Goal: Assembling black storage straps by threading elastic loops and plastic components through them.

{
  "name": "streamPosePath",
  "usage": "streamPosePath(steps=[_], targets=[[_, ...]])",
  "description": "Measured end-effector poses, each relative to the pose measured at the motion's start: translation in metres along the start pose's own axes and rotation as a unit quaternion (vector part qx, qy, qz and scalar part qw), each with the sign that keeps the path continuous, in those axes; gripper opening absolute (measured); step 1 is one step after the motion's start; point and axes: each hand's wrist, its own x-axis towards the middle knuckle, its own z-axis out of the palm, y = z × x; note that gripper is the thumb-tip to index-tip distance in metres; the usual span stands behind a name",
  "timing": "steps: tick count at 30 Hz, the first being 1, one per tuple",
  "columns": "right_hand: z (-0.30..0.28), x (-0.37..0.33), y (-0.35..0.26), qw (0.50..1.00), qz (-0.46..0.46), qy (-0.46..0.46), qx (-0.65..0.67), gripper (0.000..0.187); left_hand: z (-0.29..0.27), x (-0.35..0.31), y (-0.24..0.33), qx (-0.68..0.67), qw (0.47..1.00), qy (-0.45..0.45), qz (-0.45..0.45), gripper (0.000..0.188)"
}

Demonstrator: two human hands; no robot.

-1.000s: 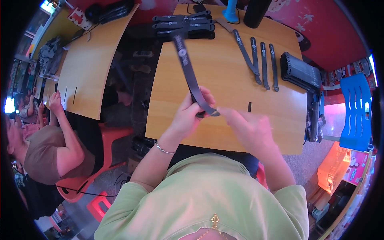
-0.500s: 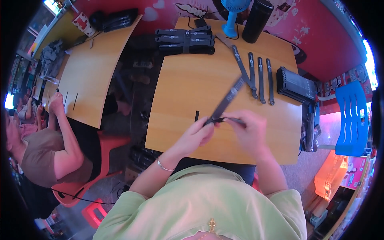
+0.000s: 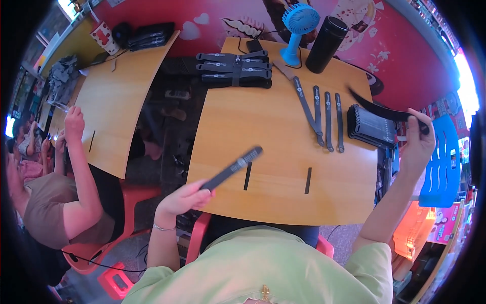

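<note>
My left hand [image 3: 186, 198] pinches one end of a flat black strap [image 3: 234, 167] with pale printing. That strap points up and to the right, above the near left part of the wooden table [image 3: 273, 202]. Out at the far right, my raised right hand [image 3: 419, 141] grips a second, curved black strap [image 3: 380, 108], whose free end swings toward the table's far right corner. Two narrow black strips, a left one [image 3: 247, 176] and a right one [image 3: 308, 181], show on the tabletop. Several more straps [image 3: 328, 123] lie side by side beyond them.
A bound bundle of black straps [image 3: 235, 76] lies at the far left; a dark stack [image 3: 372, 126] sits at the right edge. At the back stand a blue fan [image 3: 299, 23] and a black cylinder [image 3: 326, 45]. A blue chair [image 3: 439, 172] is right; another person [image 3: 76, 202] sits left.
My hands were together over the table and have moved apart: the left toward me and leftward with its strap, the right far out to the right with a strap. The view has tilted slightly.
</note>
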Motion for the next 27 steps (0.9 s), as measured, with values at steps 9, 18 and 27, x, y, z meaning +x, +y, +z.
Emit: streamPosePath(steps=[9, 18, 27], targets=[[0.088, 0.002, 0.015, 0.989, -0.060, -0.127, -0.056, 0.014, 0.010, 0.021, 0.000, -0.131, 0.983, 0.024, 0.125, 0.013], [0.156, 0.004, 0.089, 0.927, -0.269, -0.206, -0.159, 0.023, 0.011, 0.028, -0.004, -0.158, 0.977, 0.045, 0.135, 0.014], [0.179, -0.031, 0.123, 0.867, -0.348, -0.295, -0.201, 0.025, 0.009, 0.032, -0.012, -0.155, 0.979, 0.058, 0.120, 0.015]])
